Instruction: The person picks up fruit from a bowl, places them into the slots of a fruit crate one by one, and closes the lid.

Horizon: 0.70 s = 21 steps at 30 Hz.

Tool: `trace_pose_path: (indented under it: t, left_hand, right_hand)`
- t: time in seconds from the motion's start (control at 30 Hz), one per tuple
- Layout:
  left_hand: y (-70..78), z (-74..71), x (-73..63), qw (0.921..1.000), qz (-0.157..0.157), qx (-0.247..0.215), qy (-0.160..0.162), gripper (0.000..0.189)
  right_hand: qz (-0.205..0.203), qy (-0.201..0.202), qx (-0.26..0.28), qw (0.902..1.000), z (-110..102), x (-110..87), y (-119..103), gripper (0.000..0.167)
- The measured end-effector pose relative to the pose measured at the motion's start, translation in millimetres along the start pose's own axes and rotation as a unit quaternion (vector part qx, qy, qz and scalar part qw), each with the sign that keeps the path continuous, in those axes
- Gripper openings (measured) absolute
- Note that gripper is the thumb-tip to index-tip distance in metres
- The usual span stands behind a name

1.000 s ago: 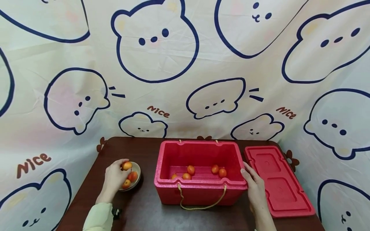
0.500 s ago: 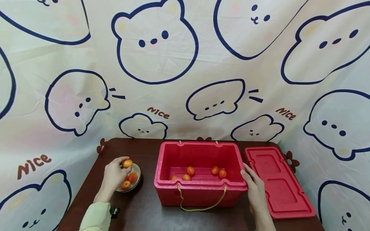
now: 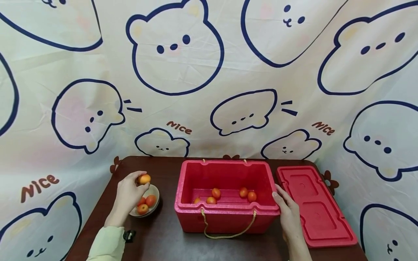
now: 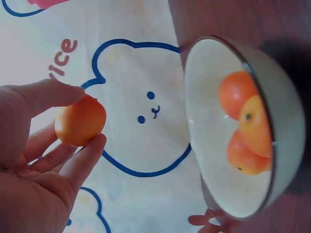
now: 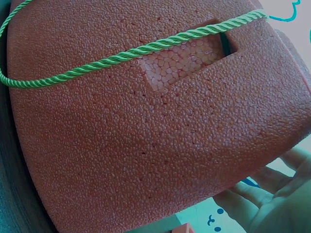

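My left hand (image 3: 128, 194) pinches a small round orange fruit (image 4: 80, 120) between thumb and fingertips, above the far side of a bowl. The bowl (image 4: 209, 121) is pale with a dark rim, and 3 similar fruits (image 4: 238, 94) lie inside it. A red foam box (image 3: 228, 219) stands lidless in the middle of the table, several orange fruits (image 3: 216, 193) on its floor. My right hand (image 3: 290, 214) rests at the box's right end, its fingers stretched along the side and the thumb tip at the rim. Part of the box floor is hidden behind its front wall.
The red lid (image 3: 316, 206) lies flat on the brown table (image 3: 163, 243), right of the box. A gold rope handle (image 3: 228, 237) hangs across the box's front. A cartoon-bear cloth (image 3: 183, 72) closes off the back and sides.
My left hand has lifted the fruit slightly up and away from the bowl, uncovering more of the fruits in it. My right hand and the box stay put.
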<state>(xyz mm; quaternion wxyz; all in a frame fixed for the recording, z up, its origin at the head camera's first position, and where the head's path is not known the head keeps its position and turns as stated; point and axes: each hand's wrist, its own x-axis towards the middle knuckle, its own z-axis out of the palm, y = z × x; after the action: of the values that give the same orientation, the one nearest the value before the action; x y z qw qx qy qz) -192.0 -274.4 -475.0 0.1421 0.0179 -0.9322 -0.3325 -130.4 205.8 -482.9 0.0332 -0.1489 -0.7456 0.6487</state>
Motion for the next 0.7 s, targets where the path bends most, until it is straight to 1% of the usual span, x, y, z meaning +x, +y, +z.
trace_pose_path:
  t: [0.23, 0.47, 0.7]
  left_hand:
    - [8.5, -6.4, 5.0, 0.9999, 0.014, 0.008, -0.001, 0.038]
    - [16.3, -11.9, 10.2, 0.9989, 0.042, 0.017, 0.013, 0.036]
    - [30.0, -19.1, 16.1, 0.9987, 0.05, 0.013, 0.001, 0.039]
  right_hand:
    - [0.003, 0.002, -0.005, 1.0, 1.1, 0.5, -0.6, 0.059]
    - [0.001, -0.001, -0.001, 1.0, 0.5, 0.4, 0.2, 0.058]
    - [-0.001, -0.006, 0.005, 1.0, -0.3, 0.4, 0.9, 0.058]
